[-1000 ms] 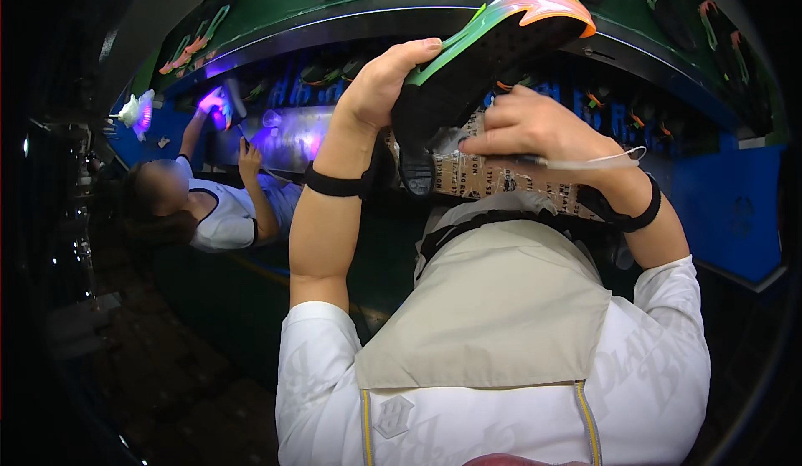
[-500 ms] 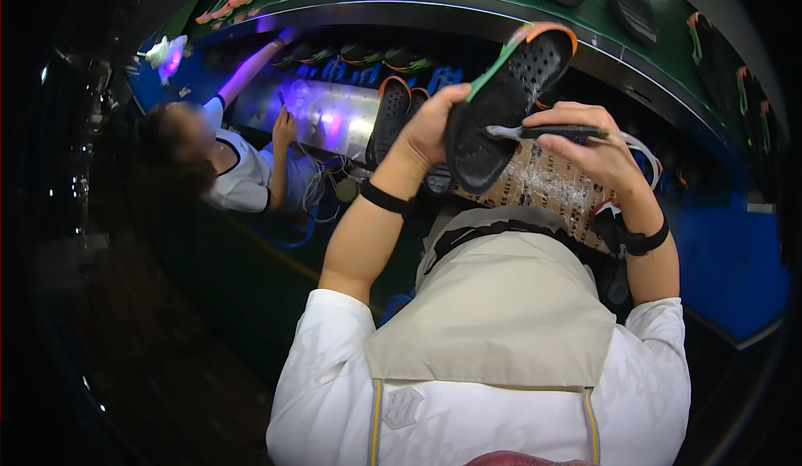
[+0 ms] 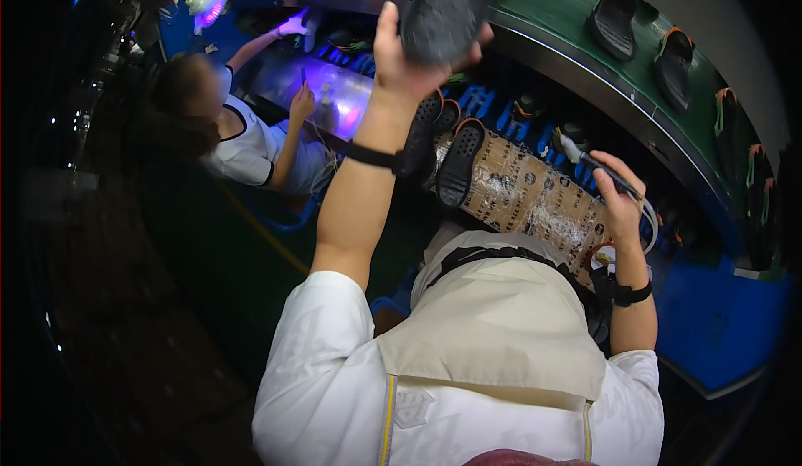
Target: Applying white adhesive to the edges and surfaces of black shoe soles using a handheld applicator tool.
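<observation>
My left hand [image 3: 403, 72] is raised to the metal edge of the green belt, gripping a black clog [image 3: 447, 17] by its sole end. The far part of that clog passes out at the top of the view. Lower on the right, my right hand [image 3: 622, 205] closes around a hose-fed brush [image 3: 614, 174] with a black handle and a pale tip. The tip points up and left, touching nothing I can make out. Between my hands another black clog [image 3: 455, 174] with an orange rim lies on a tape-wrapped cardboard surface [image 3: 539, 195].
More black clogs [image 3: 418, 136] stand left of the cardboard. The green belt [image 3: 551, 7] carries black sandals [image 3: 614, 27] along its far side. Shoes and blue items fill the shelf beneath. At the left, a co-worker [image 3: 251, 140] sits under purple light, one arm stretched to the shelf.
The clog in my left hand has moved up and away toward the belt. My right hand has drawn the brush off the clog, down and to the right.
</observation>
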### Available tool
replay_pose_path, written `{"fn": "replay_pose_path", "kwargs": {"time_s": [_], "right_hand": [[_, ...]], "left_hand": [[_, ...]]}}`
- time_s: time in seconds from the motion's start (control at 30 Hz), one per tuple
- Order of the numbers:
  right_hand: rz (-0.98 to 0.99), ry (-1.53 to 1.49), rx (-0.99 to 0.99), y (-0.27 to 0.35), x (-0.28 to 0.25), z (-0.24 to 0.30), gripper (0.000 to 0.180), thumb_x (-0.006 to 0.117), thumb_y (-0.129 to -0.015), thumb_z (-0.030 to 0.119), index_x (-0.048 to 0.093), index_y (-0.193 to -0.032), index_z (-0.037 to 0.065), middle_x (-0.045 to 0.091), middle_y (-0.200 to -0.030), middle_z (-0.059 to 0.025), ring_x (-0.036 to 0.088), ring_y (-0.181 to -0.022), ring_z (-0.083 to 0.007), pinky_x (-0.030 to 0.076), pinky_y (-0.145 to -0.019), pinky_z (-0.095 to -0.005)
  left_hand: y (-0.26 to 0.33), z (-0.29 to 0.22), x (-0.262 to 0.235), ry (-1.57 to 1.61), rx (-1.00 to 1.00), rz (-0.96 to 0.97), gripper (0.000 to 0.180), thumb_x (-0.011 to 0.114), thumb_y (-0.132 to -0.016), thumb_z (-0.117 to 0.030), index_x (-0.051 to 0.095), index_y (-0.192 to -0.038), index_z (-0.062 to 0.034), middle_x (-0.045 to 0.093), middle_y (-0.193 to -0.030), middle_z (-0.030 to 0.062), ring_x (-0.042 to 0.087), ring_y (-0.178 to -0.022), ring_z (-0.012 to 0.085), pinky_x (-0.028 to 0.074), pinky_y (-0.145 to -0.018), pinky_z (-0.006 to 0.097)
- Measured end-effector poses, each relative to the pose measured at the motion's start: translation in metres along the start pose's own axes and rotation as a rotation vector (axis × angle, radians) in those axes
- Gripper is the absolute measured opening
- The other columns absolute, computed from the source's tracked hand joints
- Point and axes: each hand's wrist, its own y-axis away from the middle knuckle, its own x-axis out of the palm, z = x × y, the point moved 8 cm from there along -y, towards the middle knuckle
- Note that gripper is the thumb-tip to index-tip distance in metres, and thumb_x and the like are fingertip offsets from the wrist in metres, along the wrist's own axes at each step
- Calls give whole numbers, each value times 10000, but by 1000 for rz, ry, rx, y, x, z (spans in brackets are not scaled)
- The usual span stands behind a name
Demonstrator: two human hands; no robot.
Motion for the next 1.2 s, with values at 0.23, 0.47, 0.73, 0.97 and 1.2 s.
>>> {"fn": "replay_pose_path", "kwargs": {"time_s": [0.23,0.47,0.73,0.97,1.2], "right_hand": [[81,-109,207,39,27,-47,286,778,-980,167,775,-1220,12,767,-1098,-57,658,-975,-127,503,-883,-263],[81,-15,207,48,34,-73,304,753,-980,159,768,-1237,-3,784,-1173,-94,691,-1081,-174,510,-996,-296],[-30,28,309,44,30,-85,282,721,-995,155,757,-1219,-13,766,-1090,-75,667,-1021,-145,509,-937,-291],[-174,130,333,33,22,-73,307,722,-1008,186,758,-1237,-17,769,-1153,-92,679,-1083,-180,509,-1010,-330],[-268,132,359,24,20,-65,312,734,-992,154,748,-1239,-36,770,-1135,-104,684,-1025,-181,520,-960,-318]], "left_hand": [[54,23,-80,-642,272,-744,488,595,-1094,-271,564,-1422,90,702,-1283,245,757,-1080,348,640,-889,441],[82,4,-110,-1233,86,-834,349,650,-1079,-229,724,-1274,51,773,-1189,138,767,-996,190,617,-814,298],[-7,-170,-42,-2234,872,-676,417,801,-881,-293,778,-1157,18,772,-1130,227,741,-1072,374,576,-974,434],[-100,-292,-95,-2740,575,-423,403,780,-878,-296,771,-1120,27,754,-1084,236,717,-1047,432,574,-956,487],[-84,-438,-184,-2789,-127,-803,411,771,-891,-306,762,-1151,12,739,-1141,234,698,-1093,432,557,-981,497]]}}
